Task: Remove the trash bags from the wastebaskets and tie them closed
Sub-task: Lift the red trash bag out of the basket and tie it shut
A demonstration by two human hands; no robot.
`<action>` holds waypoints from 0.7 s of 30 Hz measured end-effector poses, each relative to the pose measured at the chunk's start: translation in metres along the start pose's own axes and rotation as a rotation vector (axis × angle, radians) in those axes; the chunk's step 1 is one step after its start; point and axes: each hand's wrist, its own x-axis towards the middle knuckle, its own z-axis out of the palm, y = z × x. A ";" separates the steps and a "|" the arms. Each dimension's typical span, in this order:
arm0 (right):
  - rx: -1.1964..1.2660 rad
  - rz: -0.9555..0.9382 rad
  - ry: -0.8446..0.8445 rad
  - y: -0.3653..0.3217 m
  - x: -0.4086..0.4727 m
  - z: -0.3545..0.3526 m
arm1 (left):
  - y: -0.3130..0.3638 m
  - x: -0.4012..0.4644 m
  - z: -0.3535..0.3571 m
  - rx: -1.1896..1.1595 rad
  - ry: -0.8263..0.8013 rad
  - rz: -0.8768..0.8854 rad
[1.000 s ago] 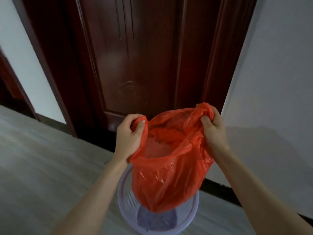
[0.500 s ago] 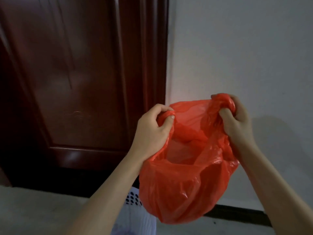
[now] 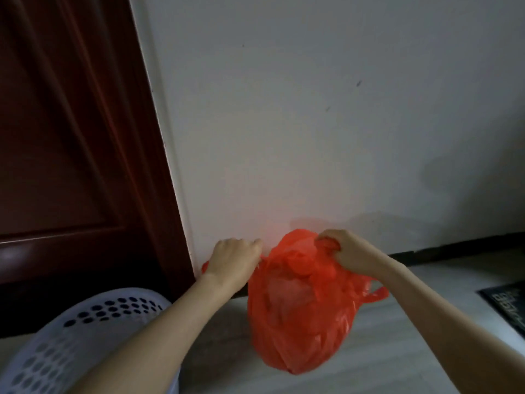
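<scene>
A red plastic trash bag [image 3: 301, 322] hangs in the air above the floor, bulging with pale trash inside. My left hand [image 3: 231, 261] grips the left side of the bag's rim, pulled out to the left. My right hand [image 3: 345, 253] grips the bunched right side of the rim at the top. A loose handle of the bag sticks out at its right. The white perforated wastebasket [image 3: 93, 336] stands at the lower left, beside my left forearm, with no bag in it.
A dark red wooden door [image 3: 71, 137] fills the left side. A white wall [image 3: 326, 109] with a dark baseboard [image 3: 454, 248] runs behind the bag. A dark mat [image 3: 508, 305] lies on the pale floor at the right edge.
The bag has come fully out of the wastebasket and moved to the right, in front of the wall. Both hands have lowered and the bag's mouth has been drawn narrower.
</scene>
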 end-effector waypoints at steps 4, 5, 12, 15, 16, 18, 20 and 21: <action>-0.345 0.012 -0.258 0.016 0.007 0.004 | 0.004 0.002 0.004 0.143 -0.056 -0.003; -0.404 0.018 -0.261 0.018 0.009 0.005 | 0.004 0.003 0.004 0.146 -0.031 -0.021; -0.683 0.213 -0.199 -0.003 0.010 -0.031 | 0.010 0.028 -0.034 0.282 -0.045 -0.103; -0.440 0.199 -0.099 -0.007 0.028 -0.045 | 0.011 0.041 -0.057 -0.031 -0.160 -0.235; -0.292 0.187 -0.055 -0.007 0.033 -0.049 | 0.011 0.044 -0.061 -0.251 -0.210 -0.268; -0.038 0.138 0.063 -0.007 0.036 -0.061 | 0.013 0.044 -0.060 -0.705 -0.260 -0.284; 0.173 0.027 0.157 -0.004 0.029 -0.068 | 0.018 0.038 -0.051 -1.066 -0.188 -0.288; 0.258 -0.024 0.192 -0.002 0.022 -0.067 | 0.024 0.035 -0.041 -1.247 -0.104 -0.286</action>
